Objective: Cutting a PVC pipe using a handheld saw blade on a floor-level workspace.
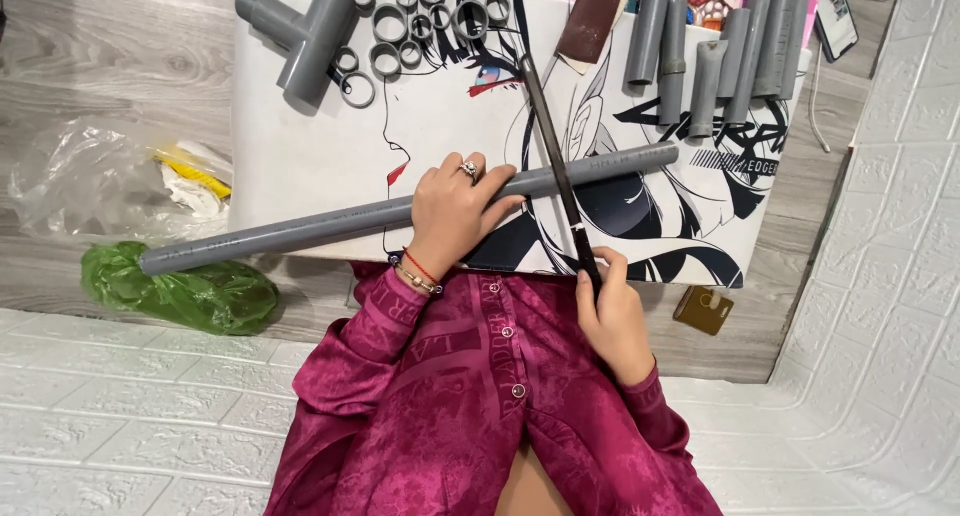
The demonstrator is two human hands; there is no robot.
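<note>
Grey plastic is what lies under both hands: a long grey pipe (pixel 400 211) is laid across a printed white board (pixel 320 156), its long axis running from low at the picture's left, past the board's edge, to slightly higher at the right. The pipe is pressed down near its middle by the left hand (pixel 452 214), whose fingers are curled over it, a ring showing on one of them. A thin dark saw blade (pixel 556 166) is laid across the pipe almost at right angles, just to the right of that hand, and appears to touch the pipe's top, though the contact itself cannot be made out clearly. The blade's near end is gripped by the right hand (pixel 612 316), closed around it and held close to the body in the magenta shirt (pixel 480 406). Cut grey rings (pixel 415 16), a grey T-fitting (pixel 305 36) and short pipe pieces (pixel 715 51) are spread along the board's far side.
</note>
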